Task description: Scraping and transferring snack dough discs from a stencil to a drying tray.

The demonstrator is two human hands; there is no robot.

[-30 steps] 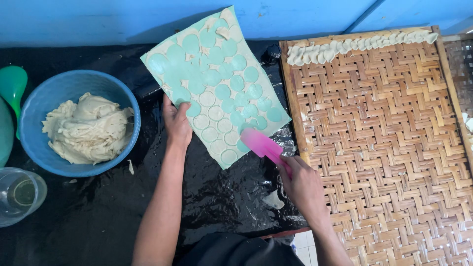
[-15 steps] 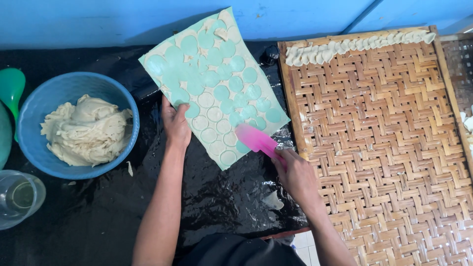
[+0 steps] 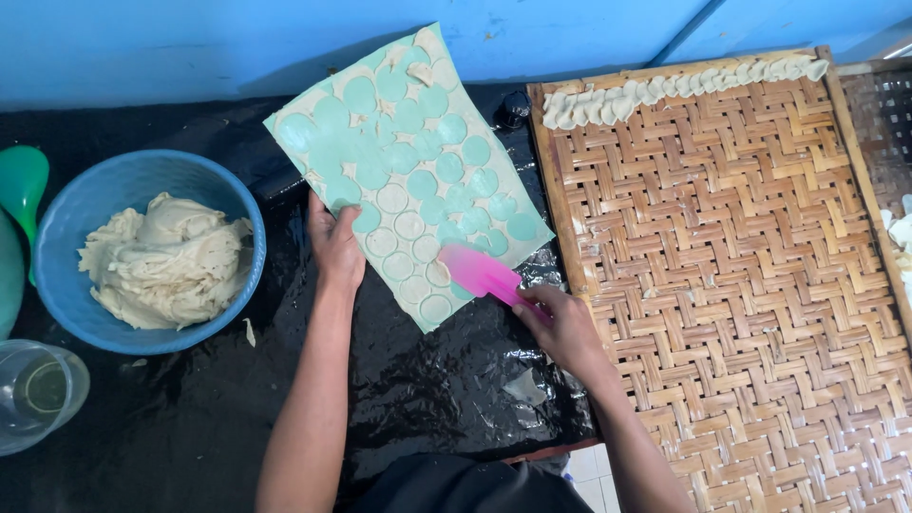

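Observation:
A light green board lies tilted on the black plastic sheet, covered with thin dough and round cut-outs. Several pale dough discs remain near its lower end. My left hand holds the board's left edge, thumb on top. My right hand grips a pink scraper, whose flat blade rests on the board's lower right corner beside the discs.
A blue bowl with a lump of pale dough stands at left. A clear cup and a green utensil sit further left. A woven bamboo tray at right carries a row of dough pieces along its far edge.
The pink scraper has slid a little up and left onto the board's lower corner. My left hand stays on the board's edge.

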